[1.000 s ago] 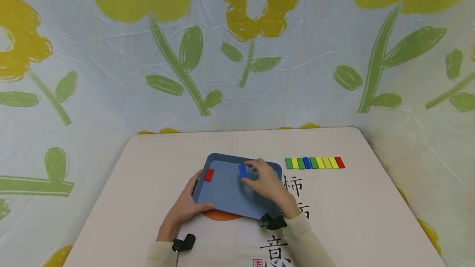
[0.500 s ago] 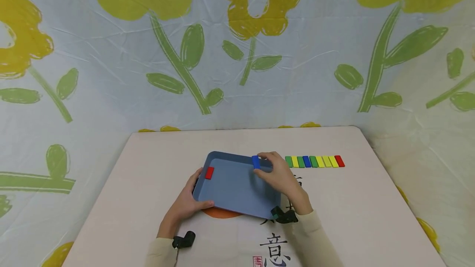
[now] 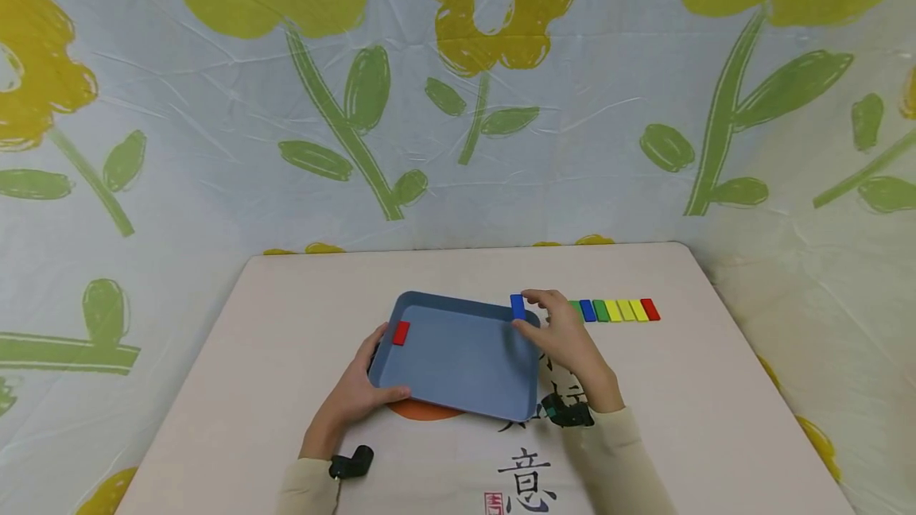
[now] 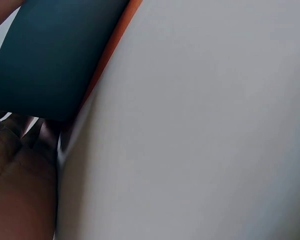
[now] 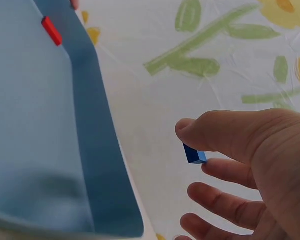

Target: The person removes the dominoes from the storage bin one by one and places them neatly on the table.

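My left hand (image 3: 355, 392) grips the blue-grey tray (image 3: 458, 376) at its left side, the thumb over the near rim. In the left wrist view, the palm (image 4: 20, 185) sits close to the tray's dark corner (image 4: 45, 60). A red rectangular block (image 3: 401, 333) lies inside the tray toward its left wall. With thumb and finger, my right hand (image 3: 568, 344) pinches a blue rectangular block (image 3: 518, 307) at the tray's far right corner. In the right wrist view, the blue block (image 5: 194, 154) shows between thumb and index finger, with the other fingers spread apart.
A row of coloured blocks (image 3: 614, 311), green, blue, yellow and red, lies at the back right, its left end hidden behind the right hand. Beneath the tray is a cloth with black characters (image 3: 527, 480) and an orange round print (image 3: 424, 410). Flower-printed fabric (image 3: 572, 181) hangs behind the table.
My right hand has carried the blue block rightward and away from me, from over the tray's middle to its far right corner. The left hand and the red block have stayed put.
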### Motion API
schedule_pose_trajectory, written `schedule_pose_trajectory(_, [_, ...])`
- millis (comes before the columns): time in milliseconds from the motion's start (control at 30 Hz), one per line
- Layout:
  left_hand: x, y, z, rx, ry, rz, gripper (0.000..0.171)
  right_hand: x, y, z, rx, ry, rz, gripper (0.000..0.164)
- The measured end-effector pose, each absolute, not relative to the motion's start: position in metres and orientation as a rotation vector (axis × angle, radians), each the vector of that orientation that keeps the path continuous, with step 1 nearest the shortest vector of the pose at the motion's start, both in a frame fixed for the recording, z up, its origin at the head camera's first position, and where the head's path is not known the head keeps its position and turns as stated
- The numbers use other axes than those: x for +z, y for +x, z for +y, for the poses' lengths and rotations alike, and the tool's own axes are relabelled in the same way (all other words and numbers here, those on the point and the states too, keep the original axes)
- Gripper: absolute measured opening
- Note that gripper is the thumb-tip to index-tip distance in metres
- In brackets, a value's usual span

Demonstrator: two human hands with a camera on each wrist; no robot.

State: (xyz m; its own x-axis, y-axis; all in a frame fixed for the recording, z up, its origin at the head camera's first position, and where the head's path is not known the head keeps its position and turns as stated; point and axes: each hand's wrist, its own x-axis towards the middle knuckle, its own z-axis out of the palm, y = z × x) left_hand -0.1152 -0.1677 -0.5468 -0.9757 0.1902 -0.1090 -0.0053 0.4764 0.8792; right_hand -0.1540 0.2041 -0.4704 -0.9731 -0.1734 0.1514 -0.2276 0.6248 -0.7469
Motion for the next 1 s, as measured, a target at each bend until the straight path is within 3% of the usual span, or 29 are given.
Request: schedule_pose_trajectory(1000, [-0.552, -0.117, -0.169, 1.539, 0.16, 2.507, 0.116, -0.484, -0.145, 0.299, 1.164, 0.04, -2.837, 0.059])
